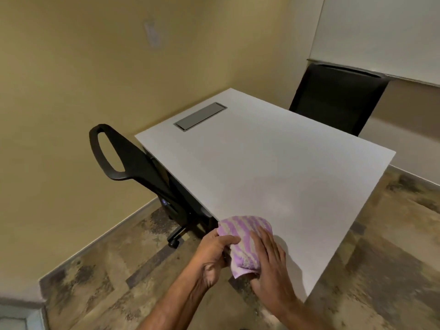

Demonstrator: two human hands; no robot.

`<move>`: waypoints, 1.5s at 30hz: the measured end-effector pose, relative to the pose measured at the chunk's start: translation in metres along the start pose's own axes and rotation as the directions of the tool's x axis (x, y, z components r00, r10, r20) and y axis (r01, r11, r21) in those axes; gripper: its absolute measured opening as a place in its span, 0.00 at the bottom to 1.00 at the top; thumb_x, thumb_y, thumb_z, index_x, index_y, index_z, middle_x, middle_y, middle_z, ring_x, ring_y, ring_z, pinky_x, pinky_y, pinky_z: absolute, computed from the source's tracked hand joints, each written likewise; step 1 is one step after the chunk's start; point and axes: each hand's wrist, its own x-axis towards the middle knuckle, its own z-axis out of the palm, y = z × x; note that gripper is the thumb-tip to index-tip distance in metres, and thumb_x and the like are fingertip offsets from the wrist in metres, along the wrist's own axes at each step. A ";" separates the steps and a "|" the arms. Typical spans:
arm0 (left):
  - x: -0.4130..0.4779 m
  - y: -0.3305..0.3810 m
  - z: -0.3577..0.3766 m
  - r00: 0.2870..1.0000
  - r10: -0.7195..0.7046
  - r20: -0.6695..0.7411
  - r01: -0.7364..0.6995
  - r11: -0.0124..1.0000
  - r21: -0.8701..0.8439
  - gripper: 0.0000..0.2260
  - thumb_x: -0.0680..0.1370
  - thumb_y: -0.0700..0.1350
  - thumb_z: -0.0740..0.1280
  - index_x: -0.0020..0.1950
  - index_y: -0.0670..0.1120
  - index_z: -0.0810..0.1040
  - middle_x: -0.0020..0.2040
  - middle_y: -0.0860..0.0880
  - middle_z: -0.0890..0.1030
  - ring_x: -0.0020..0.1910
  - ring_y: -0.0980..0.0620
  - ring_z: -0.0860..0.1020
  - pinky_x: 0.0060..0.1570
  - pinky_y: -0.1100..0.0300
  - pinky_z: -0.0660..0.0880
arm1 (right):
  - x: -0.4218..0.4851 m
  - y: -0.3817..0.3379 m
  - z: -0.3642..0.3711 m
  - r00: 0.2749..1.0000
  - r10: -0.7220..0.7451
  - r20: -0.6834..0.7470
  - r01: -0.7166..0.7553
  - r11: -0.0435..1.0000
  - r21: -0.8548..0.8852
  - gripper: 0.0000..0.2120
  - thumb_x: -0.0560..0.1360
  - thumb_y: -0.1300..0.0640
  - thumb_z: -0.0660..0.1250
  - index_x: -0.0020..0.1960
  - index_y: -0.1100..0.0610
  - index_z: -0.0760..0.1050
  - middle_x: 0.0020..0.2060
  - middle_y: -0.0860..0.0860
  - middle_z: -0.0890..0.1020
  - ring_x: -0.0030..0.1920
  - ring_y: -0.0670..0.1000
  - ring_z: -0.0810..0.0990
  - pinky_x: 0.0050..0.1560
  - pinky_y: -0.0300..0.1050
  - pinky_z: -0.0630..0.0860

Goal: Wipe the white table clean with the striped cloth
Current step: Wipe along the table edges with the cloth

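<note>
The white table [273, 158] fills the middle of the head view, its near corner pointing toward me. A purple-and-cream striped cloth [242, 239] lies bunched at the table's near left edge, partly hanging over it. My left hand [214, 256] pinches the cloth's left side from beyond the table edge. My right hand [271, 265] rests on the cloth with fingers spread and curled around its lower end.
A grey cable hatch [200, 116] is set into the table's far left part. One black office chair [133, 160] stands tucked at the left side, another black chair [338, 98] at the far side. Yellow walls close in behind; mottled floor surrounds the table.
</note>
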 end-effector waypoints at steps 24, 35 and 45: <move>0.128 0.107 -0.075 0.901 -0.061 0.430 -0.326 0.561 0.761 0.25 0.80 0.67 0.60 0.51 0.46 0.79 0.46 0.49 0.81 0.44 0.51 0.79 0.46 0.55 0.79 | 0.056 -0.107 0.110 0.493 0.850 -0.185 -0.532 0.463 0.709 0.17 0.82 0.68 0.61 0.67 0.56 0.76 0.62 0.56 0.83 0.58 0.50 0.82 0.54 0.46 0.80; 0.191 0.075 -0.122 0.620 0.127 0.774 -0.780 -0.010 0.626 0.27 0.85 0.60 0.56 0.79 0.47 0.66 0.82 0.46 0.64 0.83 0.46 0.55 0.82 0.46 0.55 | 0.054 -0.148 0.119 -0.083 0.936 -0.341 -0.356 0.292 0.888 0.16 0.78 0.72 0.59 0.50 0.56 0.79 0.27 0.45 0.75 0.25 0.45 0.66 0.27 0.36 0.66; 0.228 0.047 -0.125 0.481 0.146 0.864 -0.833 -0.230 0.503 0.29 0.85 0.61 0.48 0.82 0.48 0.61 0.84 0.45 0.58 0.84 0.49 0.48 0.83 0.47 0.51 | 0.027 -0.136 0.119 -0.172 0.934 -0.312 -0.191 0.279 0.941 0.09 0.79 0.70 0.63 0.42 0.62 0.73 0.31 0.59 0.70 0.28 0.49 0.63 0.22 0.35 0.61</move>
